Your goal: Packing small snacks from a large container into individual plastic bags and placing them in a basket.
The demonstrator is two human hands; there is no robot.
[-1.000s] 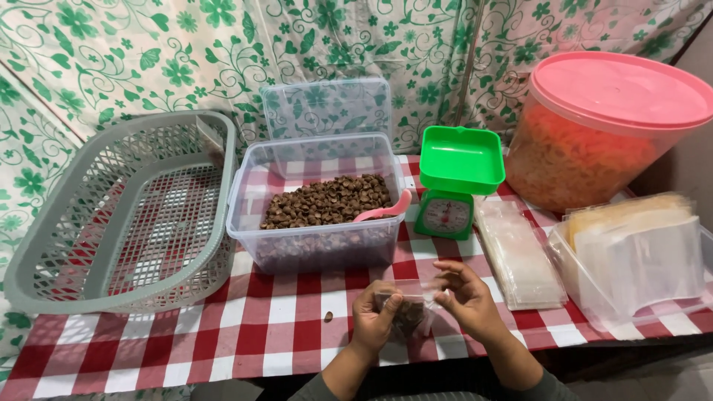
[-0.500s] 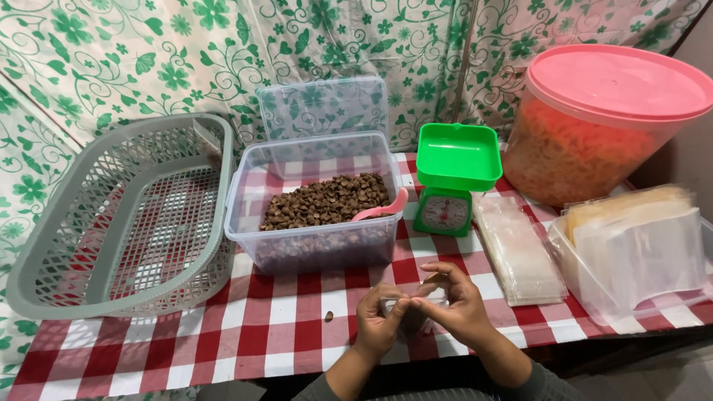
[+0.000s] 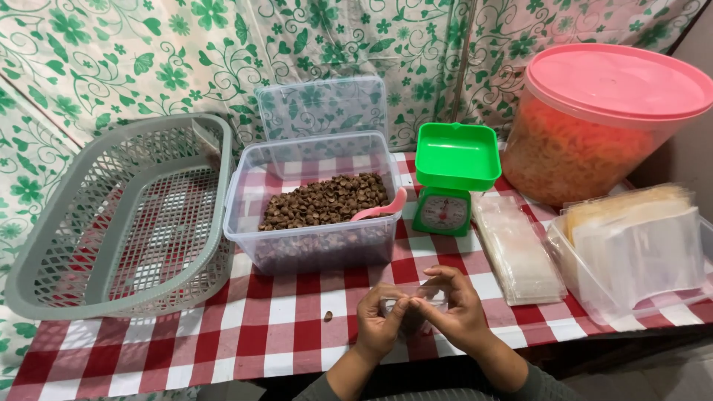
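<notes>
My left hand (image 3: 380, 321) and my right hand (image 3: 454, 310) meet at the table's front edge and pinch the top of a small clear plastic bag (image 3: 422, 301) between their fingertips. The bag is mostly hidden by my fingers, so its contents do not show now. Just behind my hands stands a clear plastic tub (image 3: 316, 204) half full of small brown pellets, with a pink scoop (image 3: 379, 209) resting in it. A single brown pellet (image 3: 327, 316) lies on the red-and-white checked tablecloth (image 3: 282, 327) left of my left hand.
A green kitchen scale (image 3: 454, 174) stands right of the tub, the tub's clear lid (image 3: 321, 108) leaning behind it. A grey mesh basket (image 3: 122, 219) lies left. Right: a stack of clear bags (image 3: 516, 249), a tray of bags (image 3: 639, 245), a big pink-lidded jar (image 3: 605, 119).
My hands have drawn closer together on the small bag and lifted to its top edge; the brown contents seen a second ago are now hidden behind my fingers.
</notes>
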